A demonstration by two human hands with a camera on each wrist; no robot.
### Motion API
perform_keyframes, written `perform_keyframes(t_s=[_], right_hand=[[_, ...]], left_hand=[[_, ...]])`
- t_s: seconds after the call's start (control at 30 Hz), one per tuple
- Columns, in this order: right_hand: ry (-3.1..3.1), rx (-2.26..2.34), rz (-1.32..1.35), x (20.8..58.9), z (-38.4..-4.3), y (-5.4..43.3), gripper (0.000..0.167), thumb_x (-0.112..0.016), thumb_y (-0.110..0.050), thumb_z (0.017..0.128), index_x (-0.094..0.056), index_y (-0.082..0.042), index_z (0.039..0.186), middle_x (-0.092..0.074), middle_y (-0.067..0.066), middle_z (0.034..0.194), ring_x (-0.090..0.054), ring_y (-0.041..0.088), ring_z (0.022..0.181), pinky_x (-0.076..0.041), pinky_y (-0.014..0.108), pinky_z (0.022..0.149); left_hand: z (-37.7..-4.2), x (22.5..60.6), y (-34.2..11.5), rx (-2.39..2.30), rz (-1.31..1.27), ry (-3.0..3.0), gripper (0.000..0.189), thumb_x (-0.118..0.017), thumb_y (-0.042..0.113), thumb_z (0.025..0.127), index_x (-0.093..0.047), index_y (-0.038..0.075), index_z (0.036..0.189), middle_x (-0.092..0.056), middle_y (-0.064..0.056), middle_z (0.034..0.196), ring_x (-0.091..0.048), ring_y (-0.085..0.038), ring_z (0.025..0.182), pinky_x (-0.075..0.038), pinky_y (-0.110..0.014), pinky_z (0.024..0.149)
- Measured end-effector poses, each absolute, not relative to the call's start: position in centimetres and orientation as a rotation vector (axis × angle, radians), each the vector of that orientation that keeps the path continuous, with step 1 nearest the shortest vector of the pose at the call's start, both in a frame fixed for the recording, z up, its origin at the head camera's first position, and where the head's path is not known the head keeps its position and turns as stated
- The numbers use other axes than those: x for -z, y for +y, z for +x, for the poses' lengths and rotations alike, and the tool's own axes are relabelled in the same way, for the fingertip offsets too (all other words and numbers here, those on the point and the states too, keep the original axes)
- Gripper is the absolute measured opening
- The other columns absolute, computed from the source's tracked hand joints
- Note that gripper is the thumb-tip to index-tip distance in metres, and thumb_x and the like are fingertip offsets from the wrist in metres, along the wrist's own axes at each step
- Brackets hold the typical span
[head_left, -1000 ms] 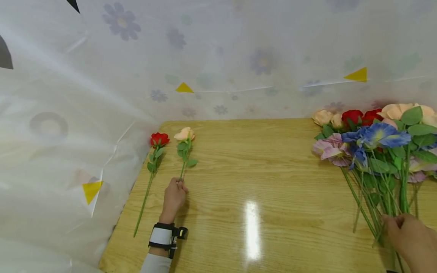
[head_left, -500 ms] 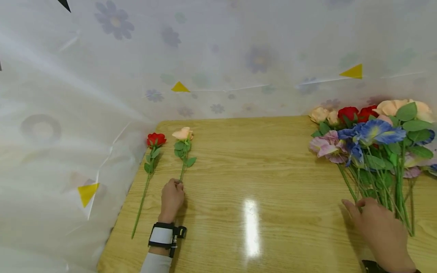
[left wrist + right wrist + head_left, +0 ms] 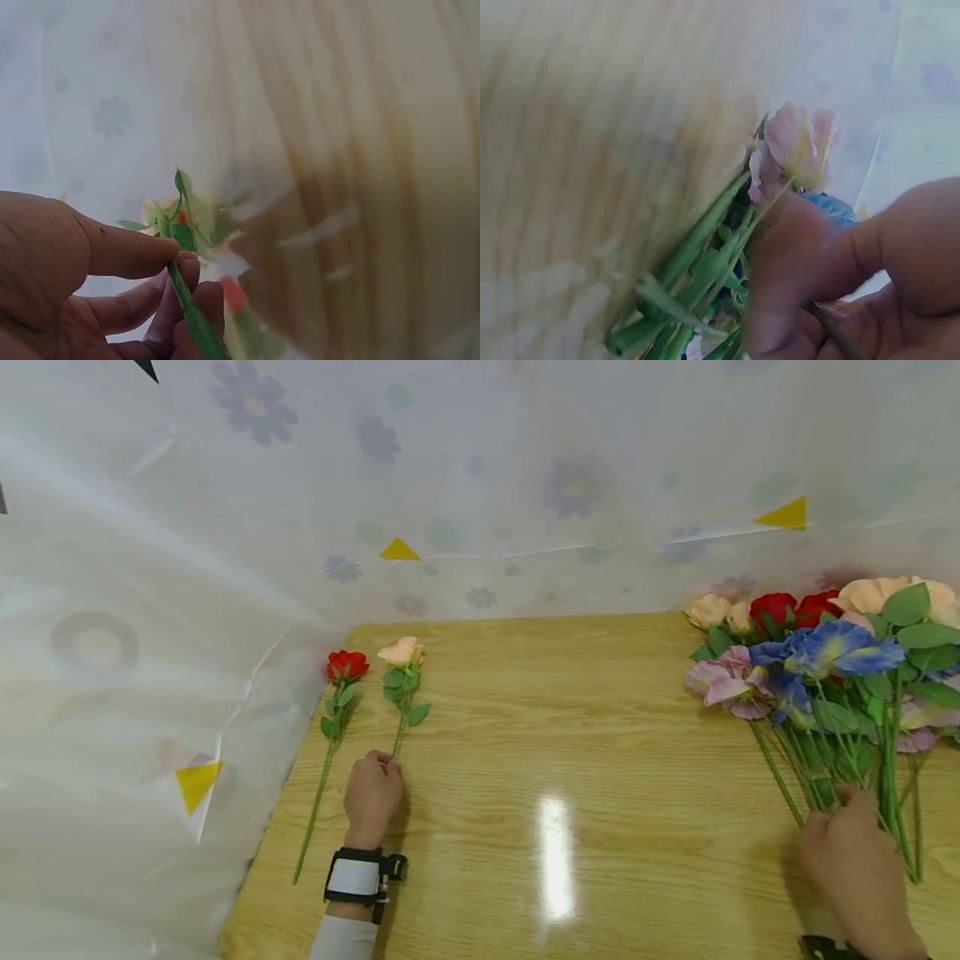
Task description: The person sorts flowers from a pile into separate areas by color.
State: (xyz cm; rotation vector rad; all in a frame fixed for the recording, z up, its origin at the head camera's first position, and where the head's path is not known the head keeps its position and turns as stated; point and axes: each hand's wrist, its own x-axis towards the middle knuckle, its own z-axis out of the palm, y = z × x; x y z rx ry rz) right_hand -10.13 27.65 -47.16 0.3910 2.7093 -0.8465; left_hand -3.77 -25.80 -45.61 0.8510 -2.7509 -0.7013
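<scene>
Left hand (image 3: 372,797) on a peach rose (image 3: 402,681), right hand (image 3: 858,868) at the bunch (image 3: 847,652)

A red rose (image 3: 328,727) lies along the left edge of the bench (image 3: 585,710), its bloom near the far left corner. Beside it, the peach rose points to the far edge, stem pinched in the left grip. Well to the right, the bunch's blooms crowd the far edge; the right grip is among its stems, though whether it clasps any cannot be told.
</scene>
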Motion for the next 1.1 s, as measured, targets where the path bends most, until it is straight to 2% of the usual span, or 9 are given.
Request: perform_keyframes(t_s=[0.03, 0.13, 0.27, 0.37, 0.47, 0.57, 0.73, 0.87, 1.1], right_hand=[[2.710, 0.875, 0.425, 47.1, -10.1, 27.7, 0.064, -0.017, -0.016, 0.103, -0.004, 0.020, 0.154, -0.040, 0.006, 0.051, -0.035, 0.019, 0.041, -0.034, 0.036, 0.042], [2.718, 0.910, 0.465, 46.9, -10.0, 28.2, 0.064, -0.012, -0.018, 0.103, -0.005, 0.020, 0.154, -0.042, 0.007, 0.051, -0.036, 0.019, 0.041, -0.035, 0.035, 0.041], [2.760, 0.922, 0.477, 46.5, -9.6, 28.8, 0.066, -0.007, -0.024, 0.106, -0.020, 0.024, 0.149, -0.054, 0.022, 0.063, -0.042, 0.023, 0.043, -0.037, 0.036, 0.042], [2.795, 0.930, 0.510, 46.2, -9.5, 29.1, 0.066, -0.007, -0.026, 0.108, -0.036, 0.021, 0.144, -0.054, 0.025, 0.072, -0.043, 0.023, 0.045, -0.037, 0.036, 0.044], [2.815, 0.964, 0.585, 45.9, -9.5, 29.0, 0.066, -0.007, -0.026, 0.107, -0.045, 0.016, 0.142, -0.046, 0.014, 0.065, -0.037, 0.021, 0.042, -0.035, 0.034, 0.042], [2.811, 1.018, 0.661, 45.7, -9.4, 28.9, 0.068, -0.005, -0.029, 0.108, -0.045, 0.013, 0.143, -0.039, 0.008, 0.058, -0.033, 0.019, 0.040, -0.033, 0.034, 0.040], [2.831, 1.146, 0.664, 45.2, -9.0, 28.7, 0.070, -0.005, -0.035, 0.108, -0.045, 0.009, 0.143, -0.035, 0.005, 0.051, -0.031, 0.020, 0.039, -0.032, 0.035, 0.039], [2.848, 1.249, 0.694, 44.5, -9.0, 28.0, 0.065, -0.009, -0.037, 0.109, -0.047, 0.004, 0.141, -0.037, 0.006, 0.055, -0.032, 0.022, 0.042, -0.031, 0.035, 0.043], [2.928, 1.388, 0.666, 44.1, -8.9, 26.2, 0.048, -0.016, -0.036, 0.111, -0.053, -0.008, 0.120, -0.036, 0.007, 0.053, -0.027, 0.021, 0.040, -0.028, 0.034, 0.042]], left_hand=[[-3.8, 45.6, -25.9, 0.682, 0.866, -2.758, 0.024, -0.058, 0.015, 0.103, -0.070, -0.002, 0.113, -0.071, -0.021, 0.096, -0.068, -0.034, 0.079, -0.054, -0.046, 0.062], [-3.8, 45.7, -26.2, 0.673, 0.870, -2.762, 0.023, -0.059, 0.015, 0.102, -0.070, -0.003, 0.112, -0.072, -0.021, 0.095, -0.068, -0.033, 0.077, -0.054, -0.045, 0.060], [-3.8, 45.9, -26.4, 0.714, 0.839, -2.770, 0.022, -0.060, 0.013, 0.102, -0.070, -0.004, 0.110, -0.072, -0.021, 0.092, -0.067, -0.030, 0.072, -0.052, -0.040, 0.057], [-3.8, 46.0, -26.5, 0.733, 0.816, -2.768, 0.021, -0.060, 0.012, 0.102, -0.070, -0.005, 0.108, -0.072, -0.021, 0.089, -0.065, -0.028, 0.069, -0.050, -0.037, 0.056], [-3.9, 46.0, -26.4, 0.722, 0.803, -2.756, 0.020, -0.061, 0.012, 0.101, -0.070, -0.005, 0.106, -0.071, -0.020, 0.087, -0.065, -0.028, 0.069, -0.050, -0.037, 0.056], [-3.9, 45.8, -26.2, 0.694, 0.801, -2.737, 0.020, -0.062, 0.013, 0.101, -0.071, -0.004, 0.103, -0.070, -0.020, 0.089, -0.065, -0.030, 0.072, -0.051, -0.041, 0.059], [-4.0, 45.5, -25.7, 0.649, 0.797, -2.704, 0.024, -0.060, 0.017, 0.101, -0.071, -0.003, 0.106, -0.065, -0.025, 0.102, -0.064, -0.040, 0.087, -0.054, -0.052, 0.070], [-4.1, 44.9, -24.9, 0.643, 0.753, -2.667, 0.029, -0.061, 0.021, 0.102, -0.070, -0.005, 0.113, -0.064, -0.028, 0.114, -0.062, -0.045, 0.100, -0.054, -0.057, 0.077], [-4.7, 43.3, -22.3, 0.713, 0.522, -2.592, 0.023, -0.065, 0.016, 0.101, -0.071, -0.004, 0.112, -0.066, -0.026, 0.112, -0.062, -0.039, 0.093, -0.054, -0.050, 0.072]])
